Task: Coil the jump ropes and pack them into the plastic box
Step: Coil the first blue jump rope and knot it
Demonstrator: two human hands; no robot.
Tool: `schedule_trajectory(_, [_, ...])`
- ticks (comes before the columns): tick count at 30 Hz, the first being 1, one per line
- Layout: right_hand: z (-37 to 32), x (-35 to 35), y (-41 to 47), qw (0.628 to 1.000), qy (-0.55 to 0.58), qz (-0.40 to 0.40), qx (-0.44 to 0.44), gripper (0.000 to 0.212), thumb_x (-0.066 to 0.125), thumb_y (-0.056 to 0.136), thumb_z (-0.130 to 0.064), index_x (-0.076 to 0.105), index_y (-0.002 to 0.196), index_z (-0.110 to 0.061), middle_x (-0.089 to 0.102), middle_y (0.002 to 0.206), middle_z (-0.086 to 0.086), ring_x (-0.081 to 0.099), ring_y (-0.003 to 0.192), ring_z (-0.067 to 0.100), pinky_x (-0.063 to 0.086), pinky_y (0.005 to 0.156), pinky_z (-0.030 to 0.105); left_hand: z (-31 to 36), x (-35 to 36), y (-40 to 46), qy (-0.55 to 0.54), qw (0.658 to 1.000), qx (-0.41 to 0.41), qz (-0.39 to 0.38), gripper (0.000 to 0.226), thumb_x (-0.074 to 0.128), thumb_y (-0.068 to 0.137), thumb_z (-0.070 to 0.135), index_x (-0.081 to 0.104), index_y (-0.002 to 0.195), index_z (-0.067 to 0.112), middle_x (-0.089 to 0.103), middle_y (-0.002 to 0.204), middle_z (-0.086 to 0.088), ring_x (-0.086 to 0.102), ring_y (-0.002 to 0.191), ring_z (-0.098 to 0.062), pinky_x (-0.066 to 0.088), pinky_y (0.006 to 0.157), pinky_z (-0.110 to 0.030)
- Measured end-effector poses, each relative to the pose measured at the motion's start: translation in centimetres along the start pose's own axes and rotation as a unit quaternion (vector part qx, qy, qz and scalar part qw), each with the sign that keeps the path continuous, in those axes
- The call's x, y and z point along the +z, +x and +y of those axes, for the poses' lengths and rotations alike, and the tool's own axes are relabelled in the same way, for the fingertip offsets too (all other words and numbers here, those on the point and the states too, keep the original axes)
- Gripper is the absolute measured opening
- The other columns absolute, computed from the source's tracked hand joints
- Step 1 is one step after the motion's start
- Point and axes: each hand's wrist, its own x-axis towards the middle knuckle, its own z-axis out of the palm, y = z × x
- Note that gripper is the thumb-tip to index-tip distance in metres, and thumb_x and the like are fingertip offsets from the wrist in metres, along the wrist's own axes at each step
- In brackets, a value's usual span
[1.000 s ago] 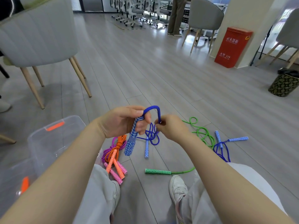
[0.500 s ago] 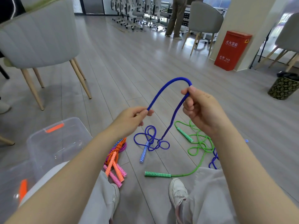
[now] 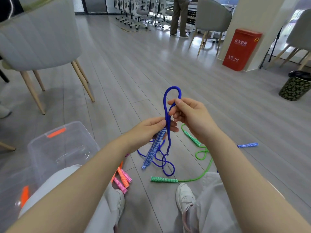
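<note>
A: What are the person's hands doing?

B: The left hand (image 3: 148, 130) pinches the top of a blue handle (image 3: 154, 148) with the blue rope (image 3: 165, 106) pressed against it. The handle hangs down, tilted, above the floor (image 3: 151, 68). The right hand (image 3: 190, 115) sits a little higher and pinches the same rope, so a tall loop sticks up between the two hands.

A: Where is the rest of that rope?

B: It drops down in loose loops to the floor, in front of the person's white shoe (image 3: 185, 200).

A: And the other ropes?

B: A green rope (image 3: 204, 172) lies spread out on the floor to the right, one green handle (image 3: 164, 179) just by the shoe. Orange and pink handles (image 3: 123, 179) lie together beside the left leg. Another blue handle (image 3: 248, 145) lies farther right.

A: Where is the box?

B: The clear plastic box (image 3: 55, 148) stands open on the floor to the left, with an orange clip (image 3: 56, 132) on its far rim.
</note>
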Motion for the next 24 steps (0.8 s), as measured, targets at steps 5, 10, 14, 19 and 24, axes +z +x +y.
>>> schedule_trajectory(5, [0.6, 0.1, 0.1, 1.000, -0.001, 0.011, -0.005, 0.019, 0.047, 0.099, -0.011, 0.064, 0.110, -0.011, 0.061, 0.066, 0.000, 0.048, 0.056, 0.012, 0.044, 0.057, 0.023, -0.7, -0.5, 0.2, 0.034, 0.999, 0.028, 0.010, 0.027, 0.035, 0.105, 0.021, 0.062, 0.103, 0.016, 0.072, 0.097, 0.004, 0.063, 0.105, -0.018, 0.045, 0.100, -0.043])
schedule_trajectory(10, [2.3, 0.6, 1.0, 0.993, -0.038, 0.088, 0.071, 0.031, 0.038, 0.089, -0.004, 0.057, 0.109, -0.016, 0.067, 0.075, 0.004, 0.056, 0.068, 0.018, 0.051, 0.066, 0.031, 0.6, -0.8, 0.4, -0.146, 0.986, 0.041, 0.071, 0.025, 0.031, 0.105, 0.016, 0.052, 0.092, 0.010, 0.057, 0.073, 0.000, 0.066, 0.084, -0.021, 0.051, 0.089, -0.034])
schedule_trajectory(14, [4.4, 1.4, 0.4, 0.976, -0.144, -0.130, 0.098, 0.033, 0.049, 0.087, -0.012, 0.064, 0.116, -0.013, 0.071, 0.101, 0.001, 0.065, 0.100, 0.013, 0.049, 0.094, 0.028, 1.6, -2.0, 0.0, -0.272, 0.957, 0.072, 0.070, 0.025, 0.029, 0.104, 0.017, 0.049, 0.091, 0.011, 0.049, 0.072, -0.002, 0.059, 0.072, -0.020, 0.053, 0.081, -0.034])
schedule_trajectory(19, [5.0, 0.9, -0.2, 0.926, -0.288, -0.210, 0.125, 0.015, 0.058, 0.082, -0.020, 0.070, 0.091, -0.018, 0.070, 0.084, 0.001, 0.064, 0.088, 0.010, 0.050, 0.090, 0.028, 2.1, -4.1, -0.2, -0.330, 0.926, 0.119, 0.139, 0.027, 0.029, 0.104, 0.019, 0.050, 0.088, 0.013, 0.048, 0.068, 0.001, 0.054, 0.063, -0.016, 0.056, 0.078, -0.035])
schedule_trajectory(24, [3.7, -3.9, 0.5, 0.916, -0.359, -0.116, 0.135, 0.017, 0.063, 0.083, -0.035, 0.069, 0.081, -0.018, 0.065, 0.074, -0.001, 0.058, 0.076, 0.011, 0.047, 0.084, 0.035, 1.8, -9.8, -0.2, -0.431, 0.819, 0.140, 0.353, 0.029, 0.030, 0.104, 0.019, 0.046, 0.080, 0.016, 0.047, 0.056, 0.006, 0.047, 0.047, -0.012, 0.050, 0.060, -0.027])
